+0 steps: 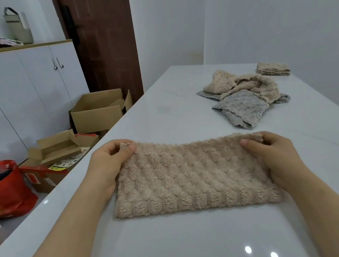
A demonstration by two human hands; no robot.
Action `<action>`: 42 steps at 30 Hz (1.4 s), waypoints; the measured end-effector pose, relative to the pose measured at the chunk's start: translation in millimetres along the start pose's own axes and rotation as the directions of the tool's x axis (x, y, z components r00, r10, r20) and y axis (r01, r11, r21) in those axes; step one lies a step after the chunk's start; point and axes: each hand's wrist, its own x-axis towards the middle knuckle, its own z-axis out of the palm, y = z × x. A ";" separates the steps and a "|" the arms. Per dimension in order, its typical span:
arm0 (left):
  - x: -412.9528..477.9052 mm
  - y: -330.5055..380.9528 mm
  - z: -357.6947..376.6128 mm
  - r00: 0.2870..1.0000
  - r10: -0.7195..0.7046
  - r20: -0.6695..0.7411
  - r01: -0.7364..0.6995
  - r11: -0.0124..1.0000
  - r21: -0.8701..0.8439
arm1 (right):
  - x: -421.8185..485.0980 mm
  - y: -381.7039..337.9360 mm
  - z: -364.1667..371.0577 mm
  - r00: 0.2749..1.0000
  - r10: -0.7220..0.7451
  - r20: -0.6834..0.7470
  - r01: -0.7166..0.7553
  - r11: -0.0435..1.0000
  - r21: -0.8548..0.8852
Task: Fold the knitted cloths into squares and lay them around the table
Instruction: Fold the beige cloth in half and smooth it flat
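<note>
We have the beige knitted cloth [193,175] lying on the white table [183,248] straight in front of us, folded into a long rectangle with its thick folded edge nearest us. Our left hand [111,162] pinches the far left corner between thumb and curled fingers, and that corner is raised a little off the tabletop. Our right hand [272,152] grips the far right corner the same way, thumb on top and fingers tucked beneath the edge. Both forearms reach in from the near side, one along each short end of the cloth. Farther along the table, well apart from our hands, lies a loose pile of cloths [244,85], beige ones heaped over a grey cloth [241,108] that spreads out toward us. Just beyond the pile sits a small folded cloth [273,68], beige and squared up, near the wall. To our left, on the floor beside the table, we see an open cardboard box [99,112], flattened cartons and a red bag [3,192], with a white cabinet [13,86] and a dark door [105,38] behind them.
</note>
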 end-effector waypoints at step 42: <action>2.7 14.6 -10.9 0.985 0.108 -0.132 -0.118 0.990 -0.076 | 6.6 -10.2 4.0 0.993 -0.111 -0.037 0.116 0.977 0.180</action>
